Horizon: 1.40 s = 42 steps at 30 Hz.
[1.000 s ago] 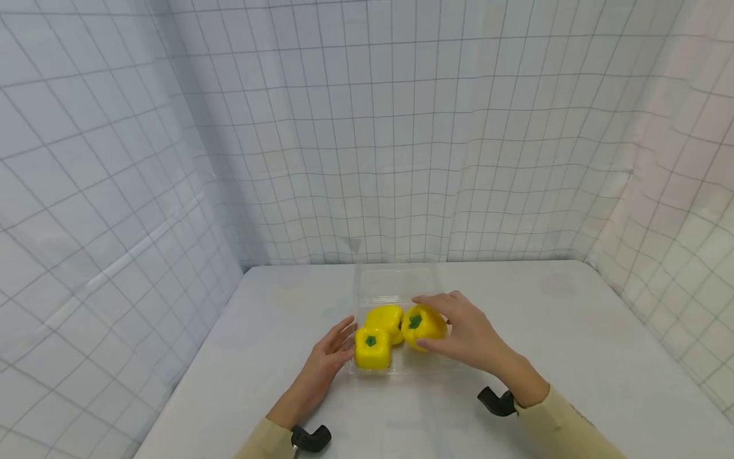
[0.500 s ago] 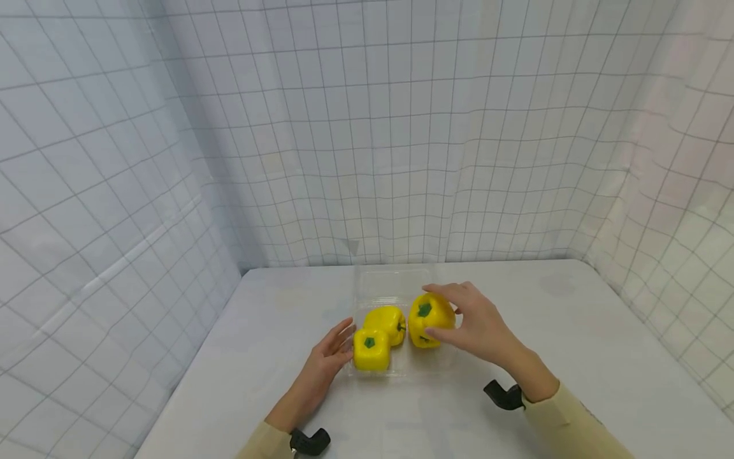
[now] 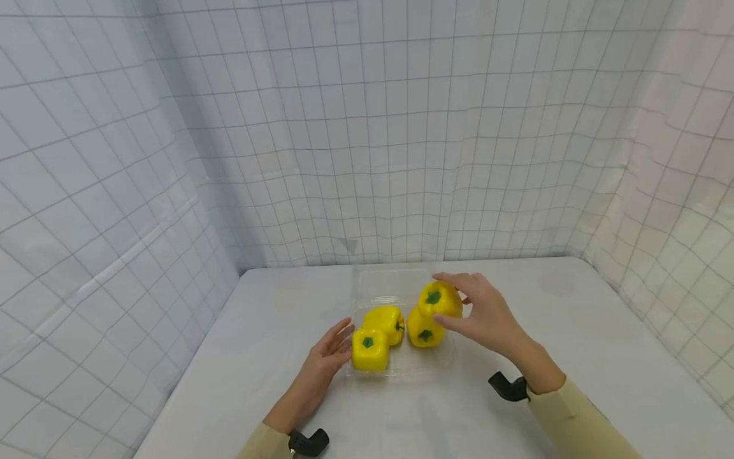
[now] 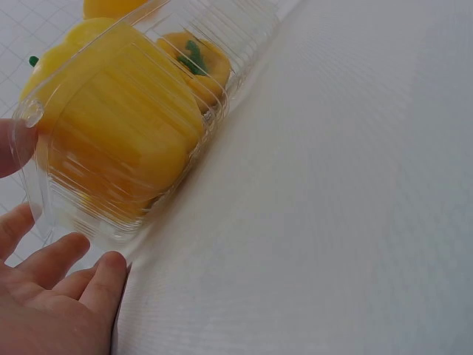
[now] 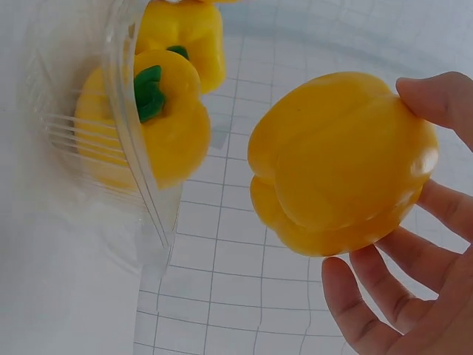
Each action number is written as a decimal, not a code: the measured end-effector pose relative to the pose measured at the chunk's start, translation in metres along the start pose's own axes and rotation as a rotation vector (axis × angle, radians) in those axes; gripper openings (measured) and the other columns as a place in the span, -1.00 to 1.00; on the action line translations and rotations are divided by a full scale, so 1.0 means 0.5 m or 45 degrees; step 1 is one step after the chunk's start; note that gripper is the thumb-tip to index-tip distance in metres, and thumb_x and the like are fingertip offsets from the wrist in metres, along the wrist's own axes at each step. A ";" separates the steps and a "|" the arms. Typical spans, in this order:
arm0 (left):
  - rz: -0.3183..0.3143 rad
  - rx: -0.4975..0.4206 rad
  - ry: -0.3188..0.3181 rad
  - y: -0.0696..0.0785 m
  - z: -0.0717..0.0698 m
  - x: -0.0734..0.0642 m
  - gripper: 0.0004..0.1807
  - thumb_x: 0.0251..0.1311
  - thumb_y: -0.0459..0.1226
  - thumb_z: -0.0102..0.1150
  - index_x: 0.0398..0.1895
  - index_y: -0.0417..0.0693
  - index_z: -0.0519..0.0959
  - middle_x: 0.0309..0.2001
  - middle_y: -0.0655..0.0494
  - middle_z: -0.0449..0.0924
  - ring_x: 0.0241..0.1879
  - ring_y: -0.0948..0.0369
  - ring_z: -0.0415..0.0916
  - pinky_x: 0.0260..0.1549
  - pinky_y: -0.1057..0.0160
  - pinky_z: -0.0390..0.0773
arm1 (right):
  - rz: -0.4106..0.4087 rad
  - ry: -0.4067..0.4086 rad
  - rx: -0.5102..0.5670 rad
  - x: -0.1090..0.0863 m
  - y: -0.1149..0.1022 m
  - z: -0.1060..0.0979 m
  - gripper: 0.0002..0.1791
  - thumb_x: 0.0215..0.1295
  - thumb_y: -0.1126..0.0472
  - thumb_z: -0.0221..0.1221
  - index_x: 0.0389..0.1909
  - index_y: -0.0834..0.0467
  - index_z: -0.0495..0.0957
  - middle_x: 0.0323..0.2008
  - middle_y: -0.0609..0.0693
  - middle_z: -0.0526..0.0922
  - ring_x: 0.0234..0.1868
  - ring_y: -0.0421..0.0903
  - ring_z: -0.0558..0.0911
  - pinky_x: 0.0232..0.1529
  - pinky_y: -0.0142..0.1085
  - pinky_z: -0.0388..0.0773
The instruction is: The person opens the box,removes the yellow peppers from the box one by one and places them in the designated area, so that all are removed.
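Observation:
A yellow bell pepper with a green stem is gripped between the thumb and fingers of my right hand, above the right side of a clear plastic clamshell box. The right wrist view shows this held pepper apart from the box. Inside the box lie three more yellow peppers: one front left, one behind it, and one at right, partly hidden by the held one. My left hand rests by the box's left side, fingers loosely extended, thumb at its wall in the left wrist view.
The box's transparent lid lies folded back behind it. A white table carries the box, and white grid-patterned curtains enclose its back and sides. Black wrist-worn devices sit at both sleeves.
My right hand has lifted a pepper up and to the right, out from the box, which uncovers another pepper below it. The left hand has barely moved.

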<state>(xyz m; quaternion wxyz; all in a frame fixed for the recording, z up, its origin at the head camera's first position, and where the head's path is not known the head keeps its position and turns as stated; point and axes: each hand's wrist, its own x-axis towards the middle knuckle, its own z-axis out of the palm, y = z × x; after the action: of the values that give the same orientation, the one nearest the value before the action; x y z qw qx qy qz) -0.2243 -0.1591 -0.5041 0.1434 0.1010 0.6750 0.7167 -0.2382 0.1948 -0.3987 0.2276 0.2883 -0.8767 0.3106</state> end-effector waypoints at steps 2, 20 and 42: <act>0.000 -0.007 0.006 0.000 -0.001 0.000 -0.21 0.36 -0.20 0.16 0.60 0.17 0.07 0.58 0.00 0.00 0.54 -0.08 -0.08 0.45 -0.19 -0.04 | 0.008 0.010 0.004 0.002 0.005 0.000 -0.23 0.06 0.00 0.52 0.34 -0.14 0.48 0.20 -0.21 0.57 -0.02 -0.18 0.44 -0.19 -0.20 0.65; -0.002 -0.001 -0.001 -0.004 0.009 0.002 -0.18 0.36 -0.16 0.18 0.62 0.14 0.04 0.58 -0.04 -0.01 0.54 -0.13 -0.08 0.43 -0.26 -0.05 | 0.145 0.069 0.043 -0.008 0.064 0.000 -0.26 0.10 0.05 0.50 0.34 -0.10 0.48 0.19 -0.12 0.57 0.02 -0.12 0.49 -0.18 -0.11 0.70; -0.022 0.027 0.028 -0.001 0.003 0.004 -0.20 0.36 -0.20 0.16 0.61 0.17 0.06 0.58 -0.04 -0.01 0.53 -0.15 -0.07 0.42 -0.28 -0.02 | 0.220 0.052 0.210 -0.014 0.119 0.004 -0.29 0.18 0.15 0.44 0.37 0.01 0.45 0.23 -0.01 0.53 0.03 -0.02 0.50 -0.15 -0.06 0.71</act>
<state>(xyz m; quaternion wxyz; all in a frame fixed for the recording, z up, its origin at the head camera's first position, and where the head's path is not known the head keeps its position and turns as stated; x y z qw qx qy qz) -0.2257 -0.1570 -0.5044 0.1413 0.0887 0.6850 0.7092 -0.2721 0.2342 -0.4286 0.1933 0.2231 -0.8649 0.4059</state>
